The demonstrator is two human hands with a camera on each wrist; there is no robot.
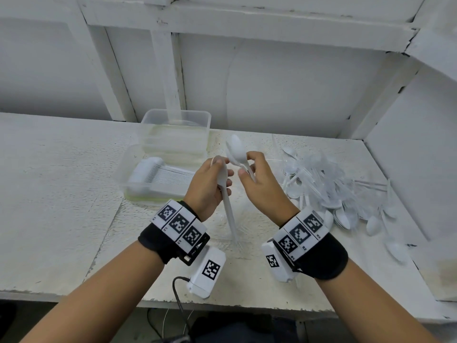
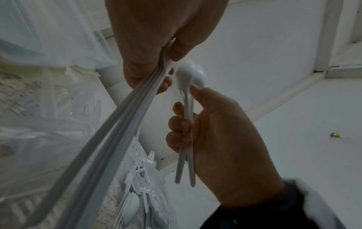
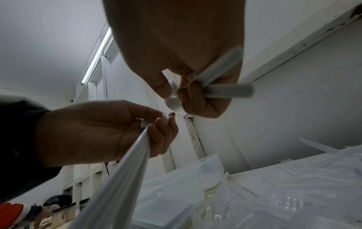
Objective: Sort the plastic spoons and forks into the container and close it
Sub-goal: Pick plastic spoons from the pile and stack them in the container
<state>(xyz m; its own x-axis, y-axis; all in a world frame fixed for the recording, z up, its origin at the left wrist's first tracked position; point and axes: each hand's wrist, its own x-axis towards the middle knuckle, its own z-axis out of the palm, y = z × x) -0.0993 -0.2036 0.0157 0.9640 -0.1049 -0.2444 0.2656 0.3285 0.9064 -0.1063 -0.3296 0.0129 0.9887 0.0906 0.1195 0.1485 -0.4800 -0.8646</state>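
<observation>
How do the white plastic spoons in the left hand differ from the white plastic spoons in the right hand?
The left hand holds a tight, aligned stack of white plastic spoons, handles pointing down toward the person. The right hand pinches only two white plastic spoons, bowls raised and handles splayed apart. Both sets are white plastic spoons, held above the table.

Head view bright, evenly lit; wrist views dim, blurred (edges bowed).

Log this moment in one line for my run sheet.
left hand: holds spoon stack | right hand: holds two spoons | container: open
</observation>
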